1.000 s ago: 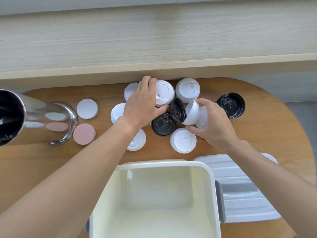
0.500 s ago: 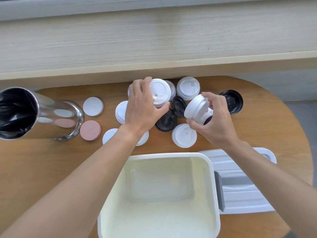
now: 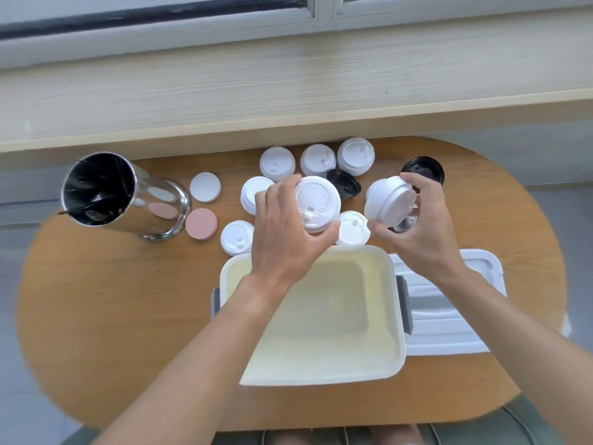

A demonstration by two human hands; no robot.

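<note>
Gripping a single white lid (image 3: pixel 316 203) by its rim, the person's left hand (image 3: pixel 282 232) is holding it raised just beyond the far edge of the white bin (image 3: pixel 337 335), fingers curled round its left side and thumb pressing its near edge. The right hand (image 3: pixel 423 226) is clasping a tilted stack of white lids (image 3: pixel 390 200) between curled fingers and thumb, to the right of the single lid and apart from it. A loose white lid (image 3: pixel 352 228) is lying on the table (image 3: pixel 128 300) between both hands, just beside the bin's rim. Black lids (image 3: pixel 343 184) and other white lids (image 3: pixel 317 160) are crowding the table behind the hands. The bin's cover (image 3: pixel 449 329) is lying right of the bin; a steel tumbler (image 3: pixel 128 194), a pink disc (image 3: pixel 201 224) and a white disc (image 3: pixel 205 186) are sitting well to the left.
</note>
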